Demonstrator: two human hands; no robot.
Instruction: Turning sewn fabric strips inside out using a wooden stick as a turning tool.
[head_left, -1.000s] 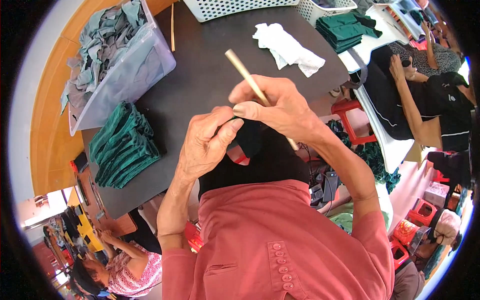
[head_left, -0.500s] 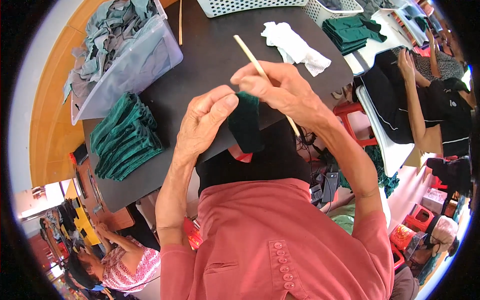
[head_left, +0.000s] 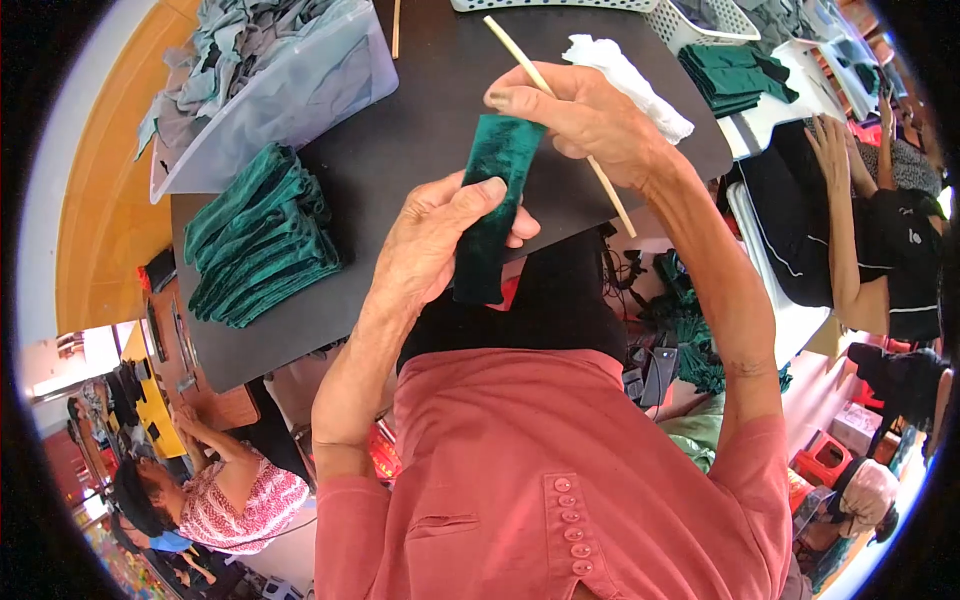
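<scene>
Where a moment ago the dark green velvet strip (head_left: 492,205) was bunched small between the two hands, it now hangs out long and flat, drawn to its full length above the black table (head_left: 400,150). The left hand (head_left: 440,240) has slid down to grip the strip near its middle, thumb pressed across the front and fingers curled behind. The right hand (head_left: 580,120) pinches the strip's top end with thumb and forefinger, the other fingers clenched around a thin wooden stick (head_left: 560,110) that slants up past the knuckles and down past the wrist. To my eye the stick has finished its work inside the strip, and the piece looks turned out and ready to be smoothed, though I cannot see the far side of it.

On the table, a stack of folded green pieces (head_left: 262,240) lies to the left, well apart from the hands. Behind it sits a clear plastic bin (head_left: 290,95) heaped with grey-green scraps. A white cloth (head_left: 630,85) lies just beyond the right hand, and a white basket (head_left: 700,20) stands at the far edge. More folded green cloth (head_left: 735,75) rests on the next table. To the right another person's hand (head_left: 830,150) rests on dark fabric; at lower left someone in a patterned top (head_left: 240,505) sits working.
</scene>
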